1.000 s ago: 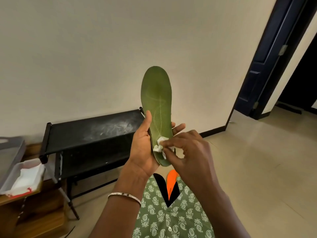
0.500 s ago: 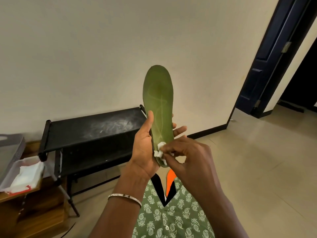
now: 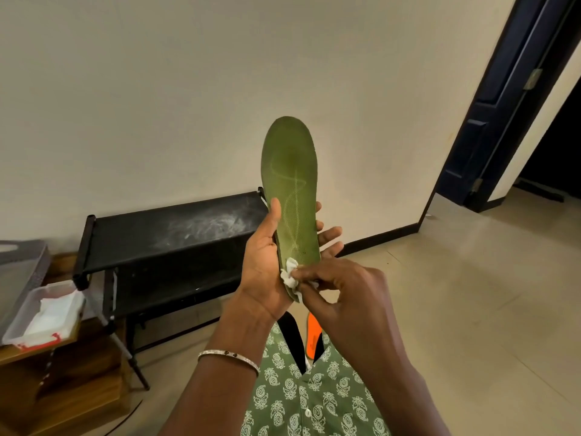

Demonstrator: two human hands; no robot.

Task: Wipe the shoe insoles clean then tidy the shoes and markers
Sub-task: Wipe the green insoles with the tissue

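Note:
My left hand [image 3: 267, 265] grips a green shoe insole [image 3: 290, 180] by its heel end and holds it upright in front of the wall. A pale squiggly line runs down the insole's face. My right hand [image 3: 342, 294] pinches a small crumpled white tissue [image 3: 290, 273] and presses it against the insole's lower part. Below my hands, an orange and black shoe [image 3: 312, 338] shows partly behind my green patterned shirt. No markers are in view.
A black shoe rack [image 3: 163, 234] with a dusty top stands against the wall to the left. A clear plastic tray [image 3: 19, 322] with white cloth rests on a wooden shelf at far left. A dark door [image 3: 503, 105] stands open at right, over a tiled floor.
The tissue under my right hand has slid a little lower and to the left on the insole's heel end. My left hand keeps its grip on the insole.

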